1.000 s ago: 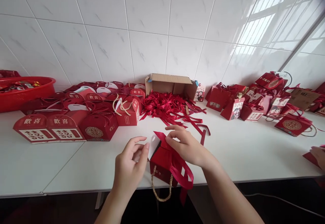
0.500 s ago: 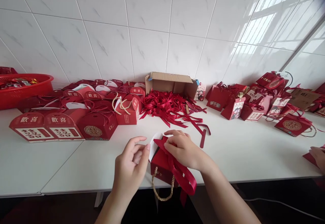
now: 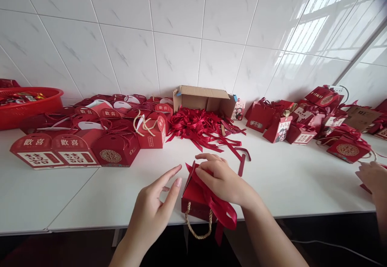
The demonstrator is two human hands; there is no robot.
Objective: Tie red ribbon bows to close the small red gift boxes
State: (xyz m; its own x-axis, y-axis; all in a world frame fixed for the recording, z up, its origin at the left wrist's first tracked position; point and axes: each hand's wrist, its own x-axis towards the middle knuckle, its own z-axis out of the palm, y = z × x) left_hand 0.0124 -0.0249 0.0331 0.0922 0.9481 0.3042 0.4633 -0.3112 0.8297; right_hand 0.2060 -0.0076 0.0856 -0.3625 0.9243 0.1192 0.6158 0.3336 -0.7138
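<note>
A red gift box (image 3: 193, 206) stands at the table's front edge, a twisted gold rope handle (image 3: 198, 234) hanging from its near side. My right hand (image 3: 219, 178) is closed on a red satin ribbon (image 3: 222, 210) at the top of the box; the ribbon's loop droops toward me on the right. Just left of the box is my left hand (image 3: 160, 198), thumb and forefinger spread apart with nothing between them. The box's left flap is upright, and its right side is hidden behind my right hand.
Behind lies a heap of red ribbons (image 3: 199, 126) before an open cardboard box (image 3: 205, 93). Rows of red boxes (image 3: 111, 154) stand at left beside a red basin (image 3: 33, 109). More ribboned boxes (image 3: 347, 150) sit at right, near another person's hand (image 3: 371, 178).
My left hand has let go of the box's left flap, and the flap now stands up, folded inward. The box has shifted slightly right. At right, the other person's hand has come further in.
</note>
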